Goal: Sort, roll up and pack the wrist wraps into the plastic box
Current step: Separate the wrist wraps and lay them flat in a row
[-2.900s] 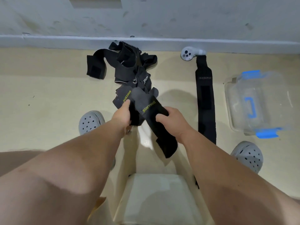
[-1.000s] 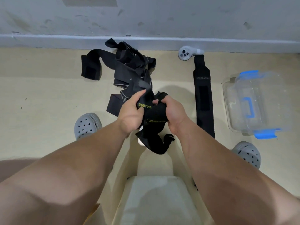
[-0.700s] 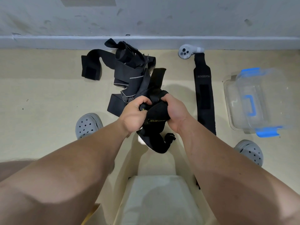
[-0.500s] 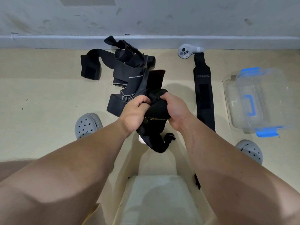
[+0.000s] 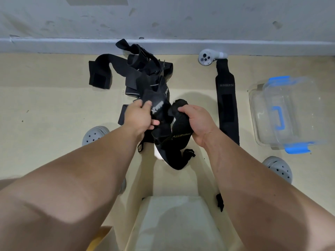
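Since half a second ago the hands have been drawn apart: a black fabric wrist wrap with white lettering (image 5: 158, 106) is now pinched by the left hand (image 5: 139, 117), while the bunched black wrist wrap with yellow lettering (image 5: 178, 136) is gripped in the right hand (image 5: 196, 123). Neither lettering can be read. Both wraps are held between the hands, just in front of the tangled pile of black wraps (image 5: 143, 73) on the floor. The clear plastic box with blue latches (image 5: 253, 113) is seen well to the right.
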